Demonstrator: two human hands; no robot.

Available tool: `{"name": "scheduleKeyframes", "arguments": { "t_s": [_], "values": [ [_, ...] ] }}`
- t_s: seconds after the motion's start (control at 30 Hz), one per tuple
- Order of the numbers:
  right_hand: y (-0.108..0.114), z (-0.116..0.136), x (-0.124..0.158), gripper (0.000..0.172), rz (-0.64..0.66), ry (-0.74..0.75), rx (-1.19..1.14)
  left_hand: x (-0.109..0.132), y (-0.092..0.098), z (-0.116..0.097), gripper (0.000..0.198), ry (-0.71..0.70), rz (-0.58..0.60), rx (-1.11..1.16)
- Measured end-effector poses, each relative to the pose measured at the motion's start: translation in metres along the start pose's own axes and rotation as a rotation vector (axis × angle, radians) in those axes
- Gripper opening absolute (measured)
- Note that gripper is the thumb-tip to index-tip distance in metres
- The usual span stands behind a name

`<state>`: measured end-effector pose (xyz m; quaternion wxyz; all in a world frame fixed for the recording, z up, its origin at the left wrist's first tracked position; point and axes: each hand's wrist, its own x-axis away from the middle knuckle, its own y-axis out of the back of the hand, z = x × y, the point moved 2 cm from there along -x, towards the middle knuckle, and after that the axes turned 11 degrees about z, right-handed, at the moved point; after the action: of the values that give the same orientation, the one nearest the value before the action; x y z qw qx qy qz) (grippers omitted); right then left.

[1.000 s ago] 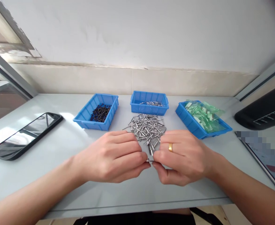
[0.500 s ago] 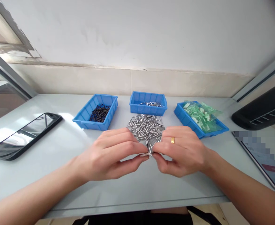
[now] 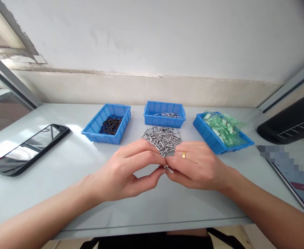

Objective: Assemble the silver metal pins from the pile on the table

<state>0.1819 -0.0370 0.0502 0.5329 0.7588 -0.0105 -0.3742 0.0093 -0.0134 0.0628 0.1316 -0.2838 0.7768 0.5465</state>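
Observation:
My left hand and my right hand meet at their fingertips above the front of the table. Pinched between them are small silver blind rivets, with a few ends poking out below the right fingers; how many, I cannot tell. Thumb and forefinger of each hand are closed on these pieces, and the fingers partly cover them. Just behind the hands lies a loose pile of silver blind rivets, its front edge hidden by the fingers.
Behind the pile stands a blue bin with some silver rivets. A left blue bin holds dark screws; a right one holds green plastic packets. Phones lie at both sides, and a black bottle is at right.
My hands have drawn closer together, the right moving slightly left. The rivets between the fingertips have turned and now point down to the right.

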Motion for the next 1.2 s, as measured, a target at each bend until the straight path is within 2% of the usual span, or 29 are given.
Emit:
{"name": "scheduleKeyframes", "arguments": {
  "t_s": [0.23,0.4,0.47,0.57,0.77,0.97,1.2],
  "values": [
    [0.0,-0.003,0.0,0.034,0.037,-0.058,-0.012,0.001,-0.001,0.002,0.014,0.092,0.092,0.068],
    [-0.003,-0.006,0.004,0.022,0.003,-0.106,-0.105,0.002,-0.001,0.003,0.019,0.118,0.129,0.089],
    [-0.003,-0.006,0.006,0.015,-0.019,-0.156,-0.15,0.002,-0.001,0.003,0.022,0.078,0.11,0.092],
    [-0.003,-0.006,0.008,0.014,-0.076,-0.197,-0.173,0.002,0.0,0.004,0.023,0.041,0.084,0.081],
    [-0.002,-0.006,0.01,0.017,-0.105,-0.144,-0.099,0.003,0.003,0.007,0.026,-0.007,0.083,0.056],
    [0.003,-0.007,0.008,0.009,-0.152,-0.106,-0.053,0.003,0.006,0.01,0.024,0.004,0.056,-0.019],
    [0.005,-0.008,0.007,0.008,-0.148,-0.114,-0.046,0.001,0.011,0.01,0.019,0.04,-0.119,-0.078]
  ]
}}
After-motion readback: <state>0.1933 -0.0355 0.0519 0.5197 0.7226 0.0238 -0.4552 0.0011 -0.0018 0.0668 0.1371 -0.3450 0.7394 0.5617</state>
